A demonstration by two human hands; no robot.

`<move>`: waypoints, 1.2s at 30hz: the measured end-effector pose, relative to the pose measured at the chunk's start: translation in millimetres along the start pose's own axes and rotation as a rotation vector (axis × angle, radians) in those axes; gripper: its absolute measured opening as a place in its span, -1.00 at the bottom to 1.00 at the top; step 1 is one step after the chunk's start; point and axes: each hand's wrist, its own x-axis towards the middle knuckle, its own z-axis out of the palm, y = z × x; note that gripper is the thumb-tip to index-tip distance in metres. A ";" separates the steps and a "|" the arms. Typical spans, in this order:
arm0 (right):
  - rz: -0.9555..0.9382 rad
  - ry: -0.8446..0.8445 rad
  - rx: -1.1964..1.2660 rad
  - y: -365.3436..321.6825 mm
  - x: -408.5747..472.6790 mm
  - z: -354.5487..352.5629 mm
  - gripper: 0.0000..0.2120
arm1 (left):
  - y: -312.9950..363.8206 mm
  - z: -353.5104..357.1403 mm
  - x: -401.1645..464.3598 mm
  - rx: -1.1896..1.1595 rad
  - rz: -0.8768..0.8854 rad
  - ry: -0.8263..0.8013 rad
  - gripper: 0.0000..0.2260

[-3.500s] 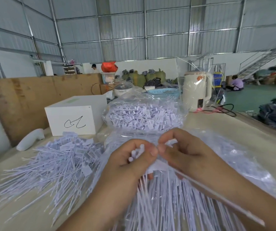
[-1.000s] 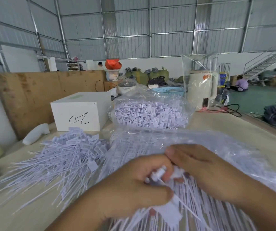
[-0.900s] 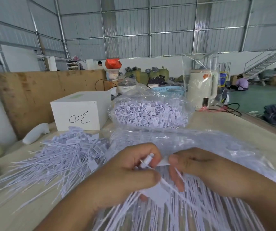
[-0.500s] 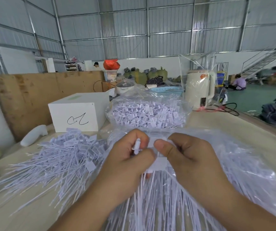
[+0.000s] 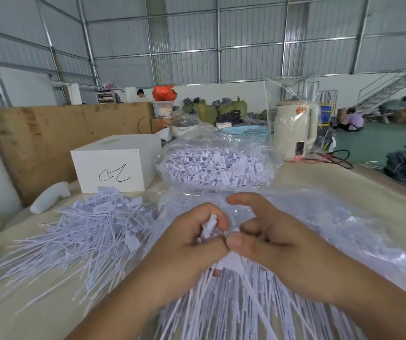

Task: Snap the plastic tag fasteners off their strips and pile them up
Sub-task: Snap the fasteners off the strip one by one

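Above the bench, we pinched one strip of fasteners between both hands: left hand, right hand. Half a second earlier the thumbs sat higher; another snap seemed under way. Pile lay left.

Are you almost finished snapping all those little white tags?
Not nearly. A big loose pile lies done on the left. The left hand and right hand are gripping one strip. A full bag waits behind.
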 end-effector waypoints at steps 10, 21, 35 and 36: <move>0.045 0.015 0.172 0.2 2.4 -0.9 -0.60 | 5.6 -0.9 -1.4 -0.062 0.044 -0.161 -0.81; 0.038 -0.041 0.215 -1.3 3.7 -3.1 -0.61 | 14.0 -8.1 -2.9 -0.095 -0.013 -0.207 -0.89; -0.015 0.377 0.124 -11.2 7.1 9.4 -0.72 | 19.1 10.4 0.7 -0.257 0.014 0.200 -0.80; -0.029 0.417 0.152 -11.5 8.0 13.6 -0.75 | 19.4 11.4 1.2 -0.280 0.014 0.231 -0.86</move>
